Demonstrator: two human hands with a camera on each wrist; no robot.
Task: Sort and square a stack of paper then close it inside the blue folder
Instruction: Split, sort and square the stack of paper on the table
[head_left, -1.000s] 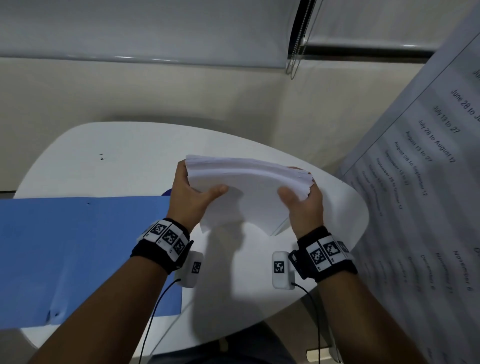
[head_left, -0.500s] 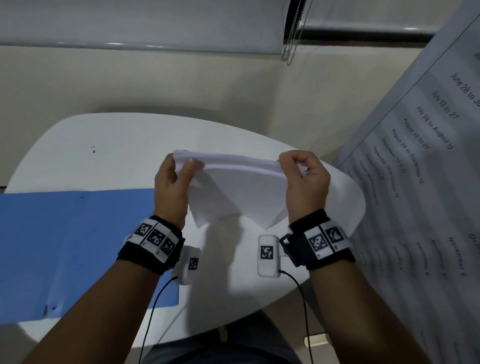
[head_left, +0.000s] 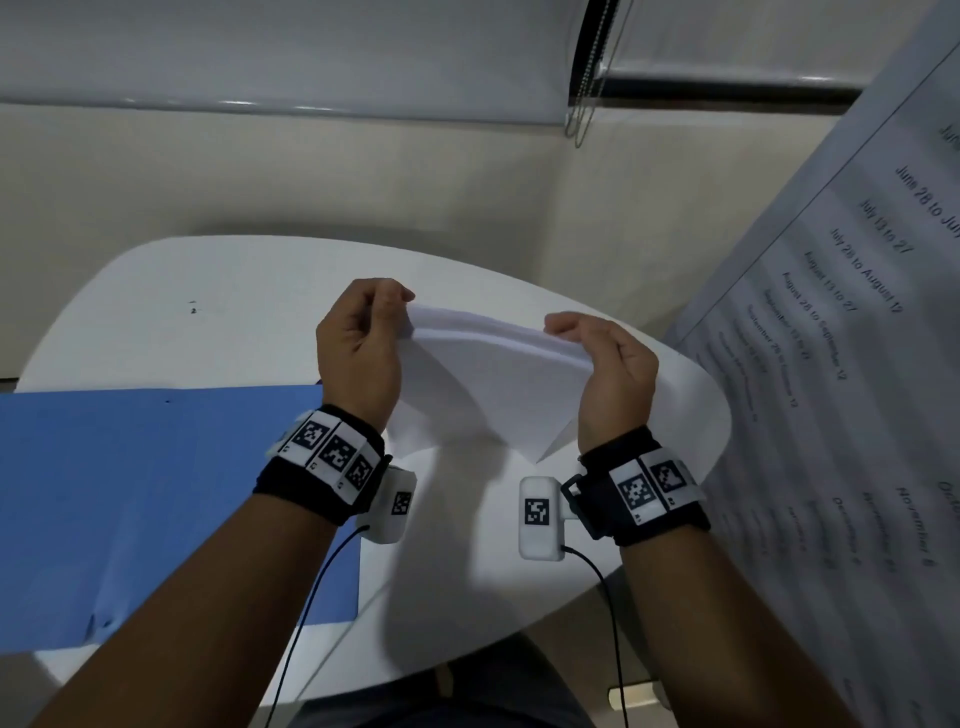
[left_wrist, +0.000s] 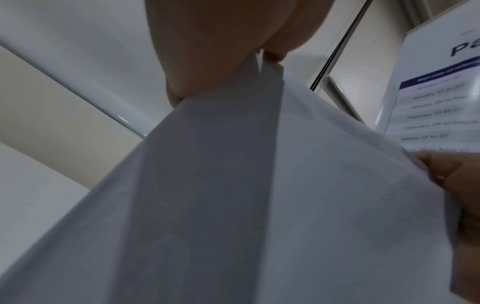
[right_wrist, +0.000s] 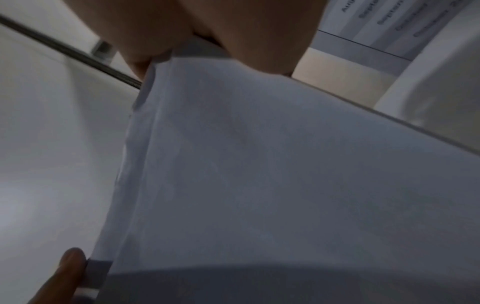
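A white paper stack (head_left: 493, 384) hangs upright above the round white table (head_left: 208, 322), held by its top edge. My left hand (head_left: 387, 306) pinches the stack's upper left corner, and my right hand (head_left: 574, 338) grips the upper right corner. The sheets sag between the hands, with lower corners pointing down at the table. In the left wrist view the paper stack (left_wrist: 233, 195) fills the frame under my left hand (left_wrist: 223, 67). The right wrist view shows the paper stack (right_wrist: 259, 174) below my right hand (right_wrist: 197, 41). The blue folder (head_left: 156, 509) lies open and flat at the table's left.
A large printed schedule poster (head_left: 852, 322) leans at the right, close to the table's edge. A cream wall and window blind with a bead chain (head_left: 584, 104) stand behind. Wrist camera cables hang below both forearms.
The stack was held flatter, gripped at its sides; both hands have turned it upright and shifted to pinching the top corners, raising it slightly.
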